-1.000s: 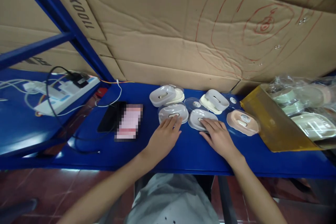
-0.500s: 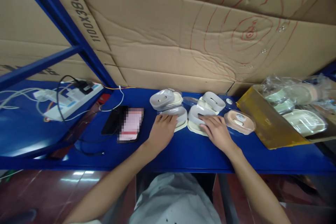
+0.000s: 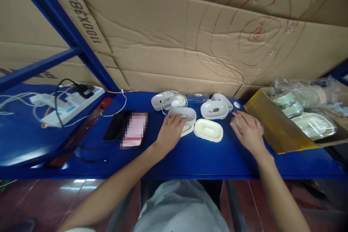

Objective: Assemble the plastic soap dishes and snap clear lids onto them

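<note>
My left hand has its fingers hooked over the near rim of a white oval shell, held just above a cream oval base that it partly hides. Beside that, a second cream oval base lies uncovered on the blue table. A white shell with a slot sits behind it, overlapping another white shell. Over at the right, my right hand is closed over a pink oval case, mostly hidden under the palm and fingers. More white shells are grouped at the back left.
A phone lies left of the hands, next to a black flat object. Farther left is a power strip with cables. An open cardboard box of bagged oval pieces stands at the right. Cardboard walls the back.
My right hand has left the white shell and moved right onto the pink case. That shell now sits farther back, off its cream base. The left shell has shifted slightly away from me.
</note>
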`<state>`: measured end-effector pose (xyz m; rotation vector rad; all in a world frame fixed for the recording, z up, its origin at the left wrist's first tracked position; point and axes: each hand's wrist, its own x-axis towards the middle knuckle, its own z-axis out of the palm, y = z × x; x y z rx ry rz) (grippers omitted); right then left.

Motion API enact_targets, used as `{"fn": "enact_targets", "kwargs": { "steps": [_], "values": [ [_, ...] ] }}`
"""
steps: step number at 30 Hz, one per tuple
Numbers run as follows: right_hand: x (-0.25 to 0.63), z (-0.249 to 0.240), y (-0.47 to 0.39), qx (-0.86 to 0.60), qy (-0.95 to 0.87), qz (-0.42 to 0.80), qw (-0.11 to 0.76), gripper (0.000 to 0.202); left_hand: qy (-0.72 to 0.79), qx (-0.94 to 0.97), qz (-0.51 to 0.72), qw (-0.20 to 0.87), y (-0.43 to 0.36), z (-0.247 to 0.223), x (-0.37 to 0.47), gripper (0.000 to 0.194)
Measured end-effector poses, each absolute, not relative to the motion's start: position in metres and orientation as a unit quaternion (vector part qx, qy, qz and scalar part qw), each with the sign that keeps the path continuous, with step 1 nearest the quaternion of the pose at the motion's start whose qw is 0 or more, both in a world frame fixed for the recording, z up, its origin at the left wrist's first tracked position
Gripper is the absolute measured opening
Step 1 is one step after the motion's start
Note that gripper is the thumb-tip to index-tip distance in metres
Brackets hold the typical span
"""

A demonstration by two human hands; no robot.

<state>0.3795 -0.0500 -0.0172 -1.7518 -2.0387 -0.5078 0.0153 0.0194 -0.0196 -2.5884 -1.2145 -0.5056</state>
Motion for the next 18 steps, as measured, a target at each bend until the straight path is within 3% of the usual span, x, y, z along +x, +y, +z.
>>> {"fn": "enact_targets", "kwargs": {
  "steps": [4,10,15,18],
  "values": [
    [0.43,-0.025,-0.083,-0.698,-0.687,-0.151,0.134,0.065,-0.396,-0.893,-0.184,0.113,0.011,-0.022,0.017,0.041],
    [0.427,-0.005,-0.068,-0.654,-0.728,-0.059,0.195,0.044,-0.339,-0.904,-0.238,0.11,0.005,-0.019,0.026,0.03],
    [0.393,0.003,-0.053,-0.66,-0.687,-0.218,0.213,0.033,-0.305,-0.912,-0.251,0.111,0.002,-0.024,0.026,0.023],
    [0.379,-0.007,-0.073,-0.646,-0.707,-0.218,0.188,0.03,-0.307,-0.912,-0.251,0.103,0.002,-0.026,0.025,0.022]
  ]
}}
